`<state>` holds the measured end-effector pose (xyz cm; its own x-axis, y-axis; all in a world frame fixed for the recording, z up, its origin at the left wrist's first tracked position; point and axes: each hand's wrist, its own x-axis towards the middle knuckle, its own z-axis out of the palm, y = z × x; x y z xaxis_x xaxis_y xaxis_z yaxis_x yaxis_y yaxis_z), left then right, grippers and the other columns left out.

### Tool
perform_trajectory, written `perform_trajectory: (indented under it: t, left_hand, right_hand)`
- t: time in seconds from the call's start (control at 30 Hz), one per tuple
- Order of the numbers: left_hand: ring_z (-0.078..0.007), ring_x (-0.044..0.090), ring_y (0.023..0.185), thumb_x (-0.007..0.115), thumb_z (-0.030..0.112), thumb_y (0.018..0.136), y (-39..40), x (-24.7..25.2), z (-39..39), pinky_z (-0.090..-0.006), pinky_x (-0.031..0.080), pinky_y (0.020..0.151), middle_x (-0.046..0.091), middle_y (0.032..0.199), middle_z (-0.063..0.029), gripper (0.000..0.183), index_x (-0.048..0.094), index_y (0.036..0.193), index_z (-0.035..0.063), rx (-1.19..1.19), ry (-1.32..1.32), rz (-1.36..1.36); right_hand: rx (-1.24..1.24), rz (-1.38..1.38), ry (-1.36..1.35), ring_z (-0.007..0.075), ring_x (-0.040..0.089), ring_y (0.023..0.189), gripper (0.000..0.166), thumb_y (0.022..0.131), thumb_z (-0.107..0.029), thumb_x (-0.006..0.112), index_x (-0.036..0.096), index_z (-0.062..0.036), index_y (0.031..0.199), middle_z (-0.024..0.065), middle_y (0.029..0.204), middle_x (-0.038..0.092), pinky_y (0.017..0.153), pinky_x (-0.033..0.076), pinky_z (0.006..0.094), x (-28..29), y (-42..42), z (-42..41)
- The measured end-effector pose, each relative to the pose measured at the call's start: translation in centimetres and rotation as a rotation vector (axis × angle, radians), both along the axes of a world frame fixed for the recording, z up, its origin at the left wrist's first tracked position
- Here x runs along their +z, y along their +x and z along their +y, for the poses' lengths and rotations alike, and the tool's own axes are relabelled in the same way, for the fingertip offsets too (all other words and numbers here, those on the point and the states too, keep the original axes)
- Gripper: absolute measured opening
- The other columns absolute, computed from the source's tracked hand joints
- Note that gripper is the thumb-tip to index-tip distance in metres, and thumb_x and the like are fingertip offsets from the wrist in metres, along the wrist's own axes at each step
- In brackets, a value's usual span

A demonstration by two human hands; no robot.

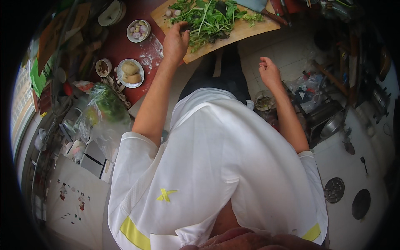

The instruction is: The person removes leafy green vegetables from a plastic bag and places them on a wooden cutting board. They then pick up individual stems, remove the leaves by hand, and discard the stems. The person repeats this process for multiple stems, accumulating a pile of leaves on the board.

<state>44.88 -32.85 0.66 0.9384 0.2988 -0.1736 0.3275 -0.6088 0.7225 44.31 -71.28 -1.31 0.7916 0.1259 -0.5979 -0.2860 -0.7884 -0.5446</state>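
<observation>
A heap of leafy green herbs (212, 18) lies on a wooden cutting board (250, 30) at the top of the view. At the heap's left side is my left hand (177, 40), fingers partly curled near the stems; whether it pinches any cannot be told. My right hand (269, 71) hangs in the air below and right of the board, holding nothing, its fingers loosely bent. A cleaver (254, 4) with a wooden handle rests across the board's upper right. Small pale bulbs (177, 12) lie on the board's upper left.
Left of the board, the red table (120, 47) bears a bowl of peeled shallots or garlic (138, 31), a plate of pale dough-like lumps (131, 74) and a small cup (103, 67). A clear plastic bag of greens (104, 109) sits nearer. Bags and metal pans (332, 123) crowd the right.
</observation>
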Motion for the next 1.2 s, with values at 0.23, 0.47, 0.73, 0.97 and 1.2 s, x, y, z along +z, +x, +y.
perform_trajectory:
  t: [0.23,0.47,0.73,0.97,1.2]
  left_hand:
    - [-0.0394,0.052,0.125,0.077,0.026,0.083,2.1,-1.1,-0.9,-0.0461,0.044,0.102,0.054,0.137,-0.0225,0.061,0.053,0.134,0.0053,-0.116,0.207,-0.14]
    - [-0.0423,0.04,0.136,0.083,0.044,0.074,4.5,-3.9,0.4,-0.0492,0.034,0.113,0.045,0.147,-0.0245,0.092,0.042,0.145,0.0027,-0.204,0.448,0.003]
    - [-0.0394,0.048,0.13,0.079,0.031,0.08,4.3,-5.2,-0.6,-0.0465,0.038,0.11,0.057,0.134,-0.0195,0.07,0.051,0.137,0.0007,-0.239,0.376,-0.054]
    - [-0.0416,0.043,0.134,0.079,0.031,0.08,4.0,-3.5,-1.7,-0.0486,0.035,0.113,0.05,0.142,-0.0218,0.072,0.05,0.138,0.0009,-0.207,0.426,-0.099]
    - [-0.0421,0.042,0.135,0.081,0.031,0.078,4.5,-2.8,-6.1,-0.0486,0.035,0.113,0.047,0.144,-0.0233,0.08,0.044,0.142,0.0004,-0.215,0.356,-0.027]
  right_hand:
    - [0.025,-0.001,0.092,0.0314,0.069,0.095,0.04,0.088,-0.015,0.061,0.059,-0.0047,0.127,0.0131,0.098,0.072,0.085,0.055,0.0404,-1.3,3.3,7.8]
    - [0.071,-0.077,0.03,0.038,0.064,0.108,0.06,0.086,-0.017,0.059,0.043,-0.0031,0.143,0.0189,0.115,0.067,0.094,0.051,0.0474,-2.1,7.3,13.8]
    - [0.272,-0.307,0.137,0.0411,0.056,0.119,0.068,0.085,-0.017,0.061,0.04,-0.006,0.148,0.0242,0.133,0.056,0.104,0.045,0.0474,-1.9,8.1,17.7]
    - [0.08,-0.349,0.203,0.0369,0.063,0.101,0.043,0.085,-0.012,0.058,0.059,-0.0037,0.127,0.0175,0.104,0.068,0.089,0.05,0.0478,-0.2,12.1,12.4]
    - [0.365,-0.74,-0.415,0.0394,0.053,0.113,0.046,0.085,-0.017,0.064,0.059,-0.0089,0.13,0.0173,0.121,0.058,0.099,0.043,0.0503,-2.1,17.1,4.5]
